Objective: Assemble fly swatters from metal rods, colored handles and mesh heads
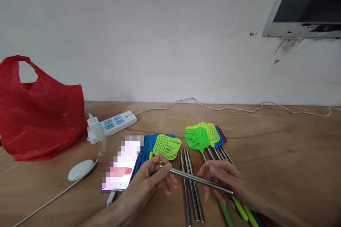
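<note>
My left hand (156, 177) pinches the left end of a thin metal rod (191, 177) between thumb and fingers. The rod slants down to the right, in front of my right hand (223, 179), whose fingers are loosely curled and apart, not wrapped round it. Whether they touch it from behind, I cannot tell. Below lie several similar loose metal rods (191, 191). Beyond my right hand are fly swatters with mesh heads, a green one (196, 138) on top; their handles (239, 208) reach past my wrist. By my left hand, a yellow-green swatter head (167, 146) overlaps blue swatter heads (149, 142).
A lit phone (121, 170), partly blurred, leans left of my left hand, with a cable plugged in. Behind it is a white power strip (117, 122). A white oval device (81, 170) and a red plastic bag (39, 113) stand at the left. A white cord runs along the wall.
</note>
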`<state>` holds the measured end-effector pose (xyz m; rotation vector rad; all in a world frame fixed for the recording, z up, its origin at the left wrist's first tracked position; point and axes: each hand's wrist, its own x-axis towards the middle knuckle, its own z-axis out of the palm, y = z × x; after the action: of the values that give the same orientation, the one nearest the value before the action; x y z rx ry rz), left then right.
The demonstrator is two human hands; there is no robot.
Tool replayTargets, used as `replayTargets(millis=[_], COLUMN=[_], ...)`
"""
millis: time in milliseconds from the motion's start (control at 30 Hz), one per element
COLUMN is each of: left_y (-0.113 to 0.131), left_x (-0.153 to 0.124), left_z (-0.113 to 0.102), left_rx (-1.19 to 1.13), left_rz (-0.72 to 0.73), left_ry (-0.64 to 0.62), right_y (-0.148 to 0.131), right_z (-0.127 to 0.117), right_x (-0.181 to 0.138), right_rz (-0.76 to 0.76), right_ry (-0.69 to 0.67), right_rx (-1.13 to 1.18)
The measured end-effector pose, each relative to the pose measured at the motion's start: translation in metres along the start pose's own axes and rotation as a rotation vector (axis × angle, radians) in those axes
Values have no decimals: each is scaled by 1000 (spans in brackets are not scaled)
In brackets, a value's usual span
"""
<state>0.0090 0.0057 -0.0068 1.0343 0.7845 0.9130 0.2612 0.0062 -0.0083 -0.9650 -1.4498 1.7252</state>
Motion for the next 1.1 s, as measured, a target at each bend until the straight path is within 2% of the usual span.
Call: replayTargets(millis=[133,233,300,400,467,533,633,800,1100], left_y=[-2,0,2,5,6,6,3,-3,-7], left_x=[1,-1,-4,-9,-10,-9,-7,-5,-3], left_z=[-1,-1,-1,-2,-4,-6,-8,-13,-17], left_rx=[52,157,334,728,969,1161,1390,1581,1658], left_rz=[-11,49,136,307,408,466,492,484,469], left_ry=[-37,-52,-2,126,155,128,69,56,57], right_y=[-5,-4,-2,2,5,7,9,7,4], right_z=[4,4,3,1,-1,-3,-4,0,6], right_x=[-4,-3,-2,-1,0,0,-1,-4,-7], right_rz=[-19,-56,-130,-245,-303,-376,-452,-458,-435], right_ry=[5,96,242,441,485,510,496,333,88], right_rx=[-105,-152,-201,-326,-432,-557,-806,-1131,-1173])
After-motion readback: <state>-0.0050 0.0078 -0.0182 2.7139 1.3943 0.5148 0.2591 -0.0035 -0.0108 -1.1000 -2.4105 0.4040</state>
